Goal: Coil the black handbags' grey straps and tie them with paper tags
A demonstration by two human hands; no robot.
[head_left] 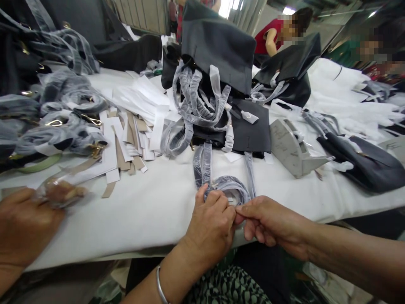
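A dark bag strap wrapped in clear plastic (pixel 229 185) loops down from a dark grey bag (pixel 249 131) to the front edge of the white table (pixel 152 207). My left hand (pixel 210 226), with a metal bangle on the wrist, is closed with its fingers curled over the loop's near end. My right hand (pixel 268 219) pinches the same end of the wrapping from the right, and the fingertips of the two hands touch. What lies between the fingertips is hidden.
Another person's hand (pixel 22 226) at the far left holds a blurred plastic-wrapped piece (pixel 60 192). Paper and card strips (pixel 126 143) lie left of centre, wrapped straps (pixel 57 122) pile up at the left, a grey tape dispenser (pixel 292 147) stands at the right, and people sit beyond.
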